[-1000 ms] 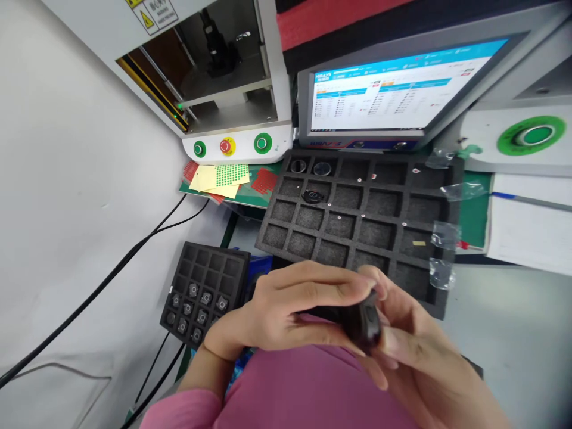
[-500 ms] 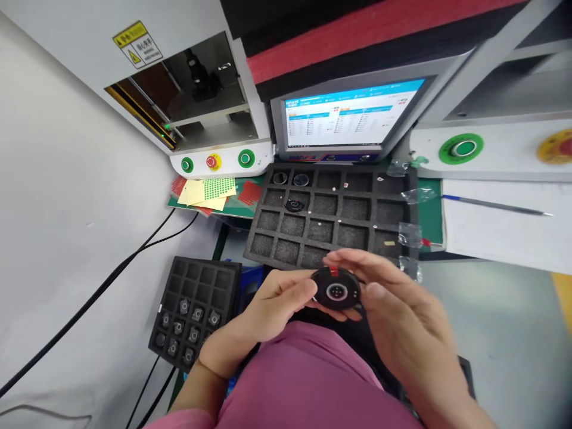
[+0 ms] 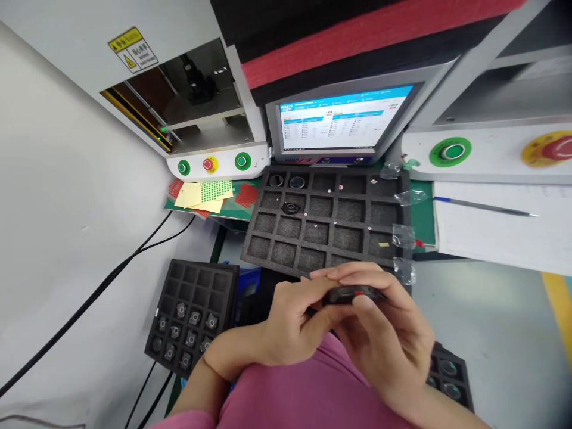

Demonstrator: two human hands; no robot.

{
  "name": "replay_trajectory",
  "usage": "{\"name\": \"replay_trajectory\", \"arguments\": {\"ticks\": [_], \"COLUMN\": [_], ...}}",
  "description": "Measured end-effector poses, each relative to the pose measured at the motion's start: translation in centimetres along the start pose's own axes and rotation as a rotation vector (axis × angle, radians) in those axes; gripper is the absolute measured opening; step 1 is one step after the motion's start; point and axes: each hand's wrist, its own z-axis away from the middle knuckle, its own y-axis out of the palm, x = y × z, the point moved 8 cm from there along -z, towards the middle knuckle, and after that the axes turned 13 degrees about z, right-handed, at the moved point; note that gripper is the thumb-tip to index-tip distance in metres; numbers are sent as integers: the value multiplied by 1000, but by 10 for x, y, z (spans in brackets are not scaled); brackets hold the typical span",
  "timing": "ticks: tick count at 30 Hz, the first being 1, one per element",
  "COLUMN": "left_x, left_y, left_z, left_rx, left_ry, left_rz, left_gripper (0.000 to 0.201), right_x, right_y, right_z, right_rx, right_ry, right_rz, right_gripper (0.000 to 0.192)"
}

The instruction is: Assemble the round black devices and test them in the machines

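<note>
A round black smartwatch body [image 3: 342, 294] is held edge-on between both hands, in front of my torso. A bit of red tape shows on its rim. My left hand [image 3: 297, 322] pinches the left end of it between thumb and fingers. My right hand [image 3: 386, 322] has its thumb pressed at the red tape, its fingers curled over the far side. Past my fingertips lies a black foam tray [image 3: 290, 225] with square pockets. Two round glass-like discs [image 3: 297, 182] and one black watch part [image 3: 291, 207] sit in its left pockets.
Lower left, a smaller foam tray [image 3: 196, 293] holds several watch parts; another tray [image 3: 451, 381] is partly behind my right arm. A monitor [image 3: 330, 125] stands between two machines with push buttons [image 3: 242, 161]. Sticker sheets [image 3: 210, 193], a pen [image 3: 487, 207] and paper lie on the bench.
The watch body has been tipped from showing its round sensor face to edge-on. My right hand has closed in on it, thumb now on the red tape.
</note>
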Motion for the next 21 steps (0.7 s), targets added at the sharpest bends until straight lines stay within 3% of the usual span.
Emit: {"name": "replay_trajectory", "arguments": {"ticks": [4, 8, 17, 21], "left_x": [-8, -10, -6, -15], "left_y": [3, 5, 2, 5], "left_z": [-2, 1, 8, 7], "left_rx": [13, 8, -19, 35], "left_ry": [135, 256, 309, 324], "left_rz": [-206, -288, -380, -365], "left_gripper": [37, 32, 36, 34], "right_x": [0, -4, -7, -3], "right_y": [4, 8, 19, 13], "right_z": [-4, -10, -18, -10], "right_rx": [4, 13, 28, 0], "right_ry": [-62, 15, 100, 34], "right_rz": [-129, -313, -454, -366], "right_gripper": [16, 11, 6, 6]}}
